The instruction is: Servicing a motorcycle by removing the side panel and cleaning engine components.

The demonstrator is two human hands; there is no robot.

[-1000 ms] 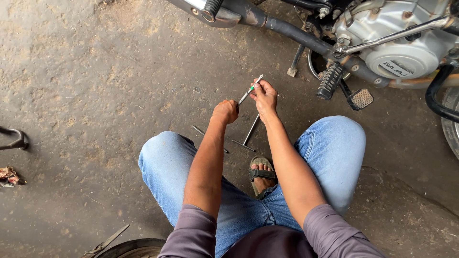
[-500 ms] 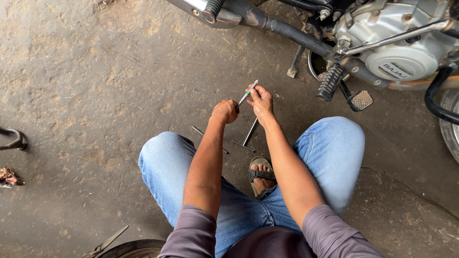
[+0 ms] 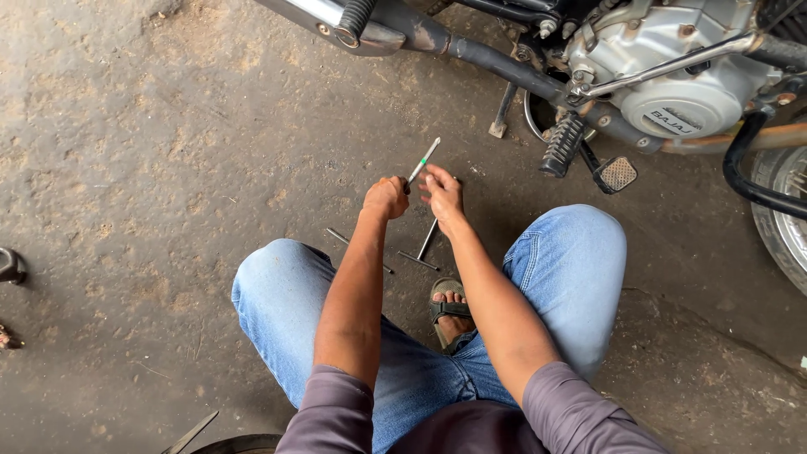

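I squat on the ground beside a motorcycle (image 3: 672,84). A thin metal tool with a green band (image 3: 424,159) points up and away between my two hands. My left hand (image 3: 385,198) is a fist, closed around the tool's lower end. My right hand (image 3: 443,192) is right beside it, fingertips pinching the same lower part of the shaft. Both hands hover above thin metal rods (image 3: 427,242) that lie on the ground in front of my sandalled foot (image 3: 450,311).
The motorcycle's ribbed footpeg (image 3: 561,143), pedal (image 3: 618,174) and stand (image 3: 502,113) hang just beyond my hands, with a tyre (image 3: 786,227) at the right edge. Another rod (image 3: 357,248) lies by my left knee. A dark object (image 3: 10,265) sits at the left edge and a flat blade (image 3: 189,433) at the bottom left.
The tool, first held up by my right hand alone, has come down slightly toward my left hand, which now grips its lower end. Both hands stay close together.
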